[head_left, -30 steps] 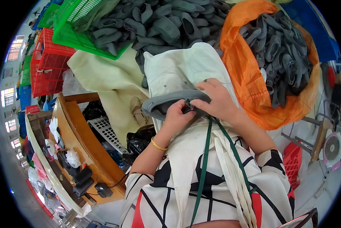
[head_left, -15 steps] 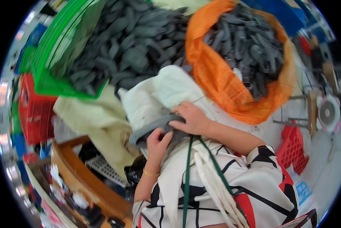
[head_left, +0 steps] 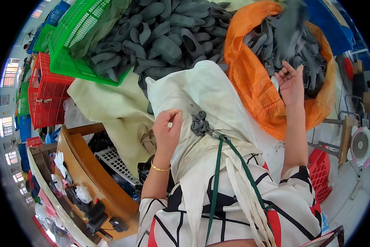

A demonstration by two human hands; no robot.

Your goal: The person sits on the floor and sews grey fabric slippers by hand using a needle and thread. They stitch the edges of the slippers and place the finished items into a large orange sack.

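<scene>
A grey shoe (head_left: 291,33), blurred by motion, is in the air above the orange sack (head_left: 250,88), which holds many grey shoes (head_left: 312,55). Just below it, my right hand (head_left: 291,82) is open over the sack's near rim, fingers apart and not touching the shoe. My left hand (head_left: 167,127) is raised beside the white cloth (head_left: 193,86) on my lap. Its fingers curl in toward the thumb, and nothing shows in them. On the cloth lies a grey bunched cloth piece (head_left: 199,123) with a metal part, at the end of a green cord (head_left: 218,164).
A heap of grey shoes (head_left: 164,47) spills from a green crate (head_left: 61,61) ahead of me. To the left stand a red crate (head_left: 49,92) and an open wooden drawer (head_left: 88,164). A white fan (head_left: 361,144) and a red plastic crate (head_left: 320,173) are on the right.
The grey shoe both hands held on my lap has left them. My right hand has swung up and right to the sack and opened; my left stays near my lap, slightly raised.
</scene>
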